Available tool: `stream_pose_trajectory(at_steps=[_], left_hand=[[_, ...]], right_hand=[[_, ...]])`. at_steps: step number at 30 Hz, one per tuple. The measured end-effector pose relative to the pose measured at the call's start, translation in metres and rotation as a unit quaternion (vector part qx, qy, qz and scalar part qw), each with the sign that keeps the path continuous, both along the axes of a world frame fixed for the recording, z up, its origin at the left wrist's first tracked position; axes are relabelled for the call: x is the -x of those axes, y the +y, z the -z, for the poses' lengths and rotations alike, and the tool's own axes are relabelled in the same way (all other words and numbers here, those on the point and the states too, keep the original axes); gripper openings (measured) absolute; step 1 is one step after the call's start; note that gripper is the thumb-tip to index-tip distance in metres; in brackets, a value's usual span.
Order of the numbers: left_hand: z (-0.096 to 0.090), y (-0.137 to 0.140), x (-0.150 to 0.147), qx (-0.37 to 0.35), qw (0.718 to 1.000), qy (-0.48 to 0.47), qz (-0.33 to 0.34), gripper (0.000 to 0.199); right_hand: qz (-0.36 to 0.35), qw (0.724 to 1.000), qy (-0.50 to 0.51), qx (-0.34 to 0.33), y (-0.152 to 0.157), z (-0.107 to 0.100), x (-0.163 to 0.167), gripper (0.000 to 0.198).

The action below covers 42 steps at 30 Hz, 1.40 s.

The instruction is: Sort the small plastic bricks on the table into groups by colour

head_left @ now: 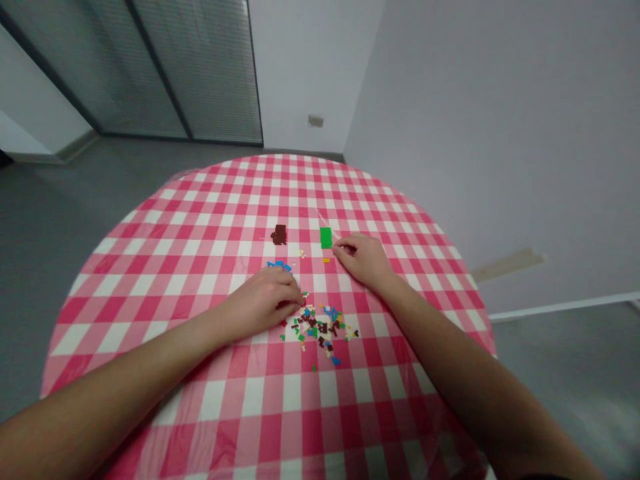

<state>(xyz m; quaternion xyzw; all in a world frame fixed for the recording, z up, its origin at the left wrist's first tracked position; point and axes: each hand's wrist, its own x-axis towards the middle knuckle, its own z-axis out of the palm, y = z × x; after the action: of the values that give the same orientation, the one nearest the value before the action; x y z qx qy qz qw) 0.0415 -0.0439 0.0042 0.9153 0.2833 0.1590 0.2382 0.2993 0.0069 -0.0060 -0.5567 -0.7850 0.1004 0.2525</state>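
Small toy bricks (323, 328) of several colours lie in a loose pile near the middle of the table. My left hand (265, 300) rests at the pile's left edge, fingers curled and pinched at the tips; whatever they may hold is too small to make out. Just beyond its knuckles is a group of blue bricks (280, 265). My right hand (366, 260) has thumb and forefinger pinched together beside the lower right corner of a green block of bricks (326, 237). I cannot tell whether a piece is between those fingertips. A yellow brick (327, 260) lies close to them.
A cluster of dark brown bricks (279, 235) sits left of the green block, with a few pale bricks (302, 253) nearer to me. The round table wears a red-and-white checked cloth (220, 393). Walls and a glass partition (215, 67) stand beyond it.
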Motion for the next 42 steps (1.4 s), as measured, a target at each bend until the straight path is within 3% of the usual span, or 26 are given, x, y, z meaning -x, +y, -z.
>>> stream_pose_trajectory(at_steps=[9, 20, 24, 28, 31, 36, 42], left_hand=[[0.002, -0.001, -0.005, -0.001, 0.999, 0.021, -0.027, 0.014], [0.001, -0.001, -0.007, 0.009, 0.997, 0.044, -0.055, 0.014], [-0.002, -0.001, -0.005, 0.059, 0.994, -0.031, -0.084, 0.017], [-0.006, -0.004, -0.005, 0.213, 0.949, -0.161, -0.167, 0.017], [-0.006, -0.005, -0.007, 0.293, 0.908, -0.229, -0.191, 0.013], [-0.004, -0.005, -0.010, 0.346, 0.861, -0.309, -0.211, 0.013], [-0.003, -0.006, -0.011, 0.358, 0.849, -0.331, -0.205, 0.019]], right_hand=[[0.074, 0.988, 0.098, -0.091, -0.005, -0.001, 0.002, 0.019], [0.061, 0.987, 0.110, -0.098, -0.003, 0.001, 0.002, 0.018], [0.008, 0.988, 0.100, -0.119, -0.009, -0.005, 0.003, 0.017], [-0.088, 0.983, 0.080, -0.137, -0.024, -0.015, 0.010, 0.014], [-0.169, 0.970, 0.091, -0.147, -0.037, -0.020, 0.022, 0.013], [-0.254, 0.952, 0.103, -0.136, -0.051, -0.021, 0.037, 0.015], [-0.232, 0.966, 0.085, -0.082, -0.052, -0.017, 0.039, 0.019]])
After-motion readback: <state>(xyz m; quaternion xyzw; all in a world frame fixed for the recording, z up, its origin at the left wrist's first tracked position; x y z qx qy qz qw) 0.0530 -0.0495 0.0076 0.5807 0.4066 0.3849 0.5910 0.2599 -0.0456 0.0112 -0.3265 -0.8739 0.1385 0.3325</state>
